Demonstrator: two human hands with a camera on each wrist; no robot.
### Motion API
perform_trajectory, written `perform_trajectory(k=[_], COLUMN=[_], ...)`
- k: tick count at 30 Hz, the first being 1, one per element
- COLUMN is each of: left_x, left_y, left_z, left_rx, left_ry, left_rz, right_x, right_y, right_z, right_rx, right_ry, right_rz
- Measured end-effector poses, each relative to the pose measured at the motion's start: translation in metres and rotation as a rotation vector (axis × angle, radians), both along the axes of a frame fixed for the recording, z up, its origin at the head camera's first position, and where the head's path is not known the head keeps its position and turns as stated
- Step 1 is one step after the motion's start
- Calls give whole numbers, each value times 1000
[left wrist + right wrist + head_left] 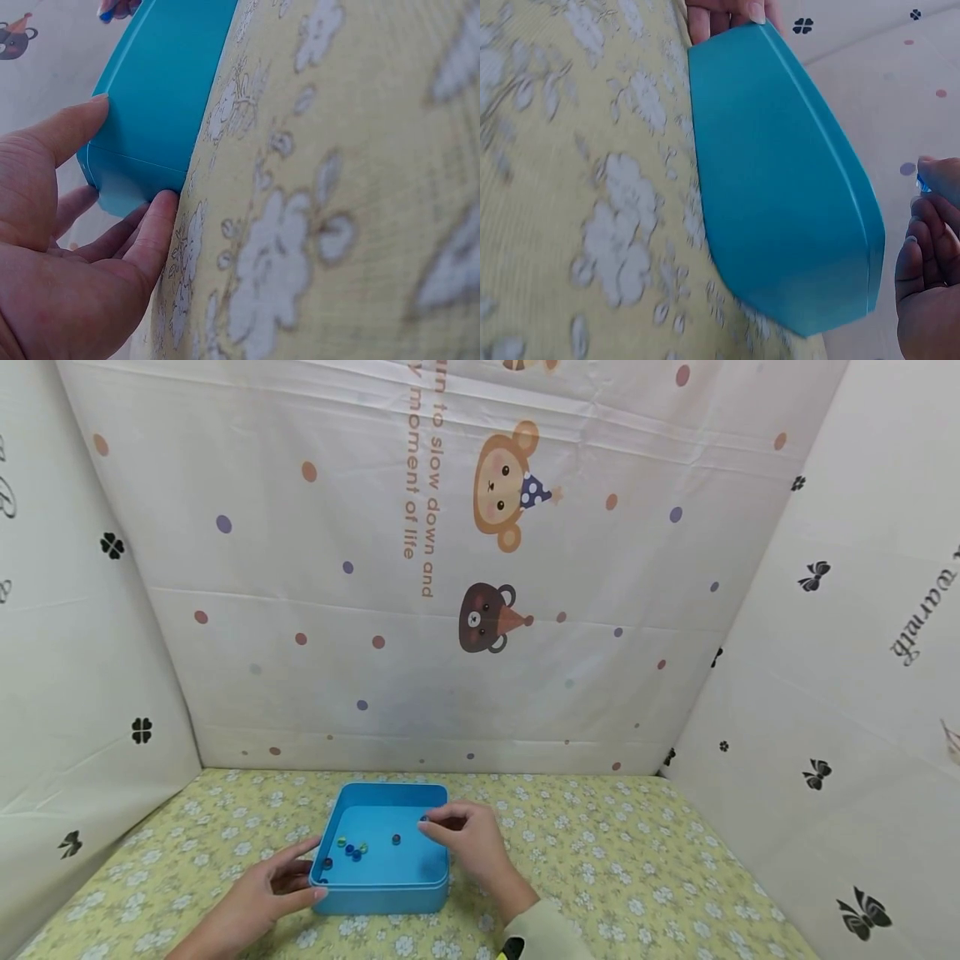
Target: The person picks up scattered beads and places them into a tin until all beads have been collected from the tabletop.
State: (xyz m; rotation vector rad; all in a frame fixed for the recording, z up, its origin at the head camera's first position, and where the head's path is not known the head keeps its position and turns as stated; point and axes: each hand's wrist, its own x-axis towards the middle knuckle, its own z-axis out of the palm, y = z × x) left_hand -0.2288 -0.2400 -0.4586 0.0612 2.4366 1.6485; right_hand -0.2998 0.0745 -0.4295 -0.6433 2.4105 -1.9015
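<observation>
A blue square box (390, 900), open at the top, stands on the flowered cloth. My left hand (258, 893) holds its near left corner, the thumb on the front wall and the fingers along the left side, as the left wrist view also shows. Over the box's right edge, my right hand (472, 847) pinches a small blue marble (922, 184) between thumb and fingertips. Several marbles lie on the box floor: a brown one (396, 839) near the middle, a green one (342, 842) and blue ones (356, 855) at left, and another brown one (327, 863) by the left wall.
A yellow cloth (600, 860) with white flowers covers the table. Behind it hangs a pale printed sheet (420, 693) with dots and animal heads. White sheets with black bows and clovers close off the left and right sides.
</observation>
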Motion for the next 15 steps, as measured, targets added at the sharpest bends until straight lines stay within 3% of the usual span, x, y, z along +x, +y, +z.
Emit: perform_trajectory(k=[15], left_x=[2], left_y=[-1], left_z=[0], left_rx=[35], left_ry=[8], left_rz=[-35], right_x=[-3], right_y=[-25], right_z=[10], right_rx=[49], right_ry=[2], right_rz=[11])
